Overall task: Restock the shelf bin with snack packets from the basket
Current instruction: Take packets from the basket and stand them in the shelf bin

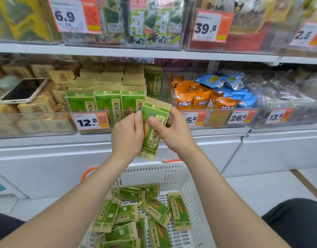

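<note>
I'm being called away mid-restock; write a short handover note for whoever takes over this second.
Hands: left grip and right grip both pinch one green packet, upright, just in front of the bin.
Done: the bin already holds rows of matching packets.
Left: many loose packets lie in the basket below; put the held one in, then the rest.

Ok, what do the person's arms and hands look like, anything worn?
The left arm and right arm are bare as far as the frame shows, with no sleeves in view. The left hand and right hand show no gloves, rings, watch or bands. The nails are short and unpainted.
</note>
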Available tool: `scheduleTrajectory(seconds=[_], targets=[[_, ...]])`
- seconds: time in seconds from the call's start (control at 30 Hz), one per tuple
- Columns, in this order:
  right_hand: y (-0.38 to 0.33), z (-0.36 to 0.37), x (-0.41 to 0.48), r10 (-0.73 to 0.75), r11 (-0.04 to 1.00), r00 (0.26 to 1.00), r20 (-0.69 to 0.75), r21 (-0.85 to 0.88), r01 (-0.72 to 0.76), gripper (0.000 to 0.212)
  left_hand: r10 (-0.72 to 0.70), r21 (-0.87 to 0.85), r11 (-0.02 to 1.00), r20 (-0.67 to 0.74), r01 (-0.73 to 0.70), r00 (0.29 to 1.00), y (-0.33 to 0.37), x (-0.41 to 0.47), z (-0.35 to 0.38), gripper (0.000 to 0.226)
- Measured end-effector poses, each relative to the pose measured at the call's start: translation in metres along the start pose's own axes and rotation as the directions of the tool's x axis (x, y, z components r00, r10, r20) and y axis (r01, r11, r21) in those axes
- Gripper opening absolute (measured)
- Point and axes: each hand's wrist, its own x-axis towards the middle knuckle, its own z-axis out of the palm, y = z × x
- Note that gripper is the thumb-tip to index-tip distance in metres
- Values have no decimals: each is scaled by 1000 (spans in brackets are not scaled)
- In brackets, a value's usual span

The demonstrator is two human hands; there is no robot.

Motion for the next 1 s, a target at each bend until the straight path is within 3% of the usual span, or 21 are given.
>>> scheduleTrajectory(seconds=[0.2, 0.3, 0.37, 0.47, 0.6, 0.8, 0.9, 1.0], targets=[[-45, -24, 41, -279, 935, 956, -91, -251, 249, 44, 262, 205, 940, 83, -273, 962, 21, 58, -20, 30], [-59, -30, 62, -390, 902, 905, -172, -269, 338, 43, 368, 418, 812, 172, -407, 913, 27, 87, -25, 18], [-66, -33, 75, -417, 878, 894, -161, -325, 351, 41, 328, 526, 730, 291, -436, 899, 25, 101, -28, 34], [-67, -35, 95, -372, 822, 927, -49, -481, 305, 39, 205, 580, 674, 448, -457, 870, 21, 115, -32, 56], [-53, -35, 124, -245, 656, 964, 103, -715, 243, 38, 66, 588, 668, 564, -456, 823, 11, 125, -31, 62], [-42, -23, 163, -122, 318, 983, 138, -933, 171, 59, 166, 639, 633, 439, -437, 883, -5, 124, -16, 84], [-33, -11, 185, -43, 158, 992, 119, -980, 124, 54, 191, 691, 577, 403, -435, 895, -3, 129, -7, 88], [-34, 0, 203, 13, 59, 997, 82, -995, 81, 42, 221, 694, 562, 398, -450, 890, -4, 134, -2, 80]])
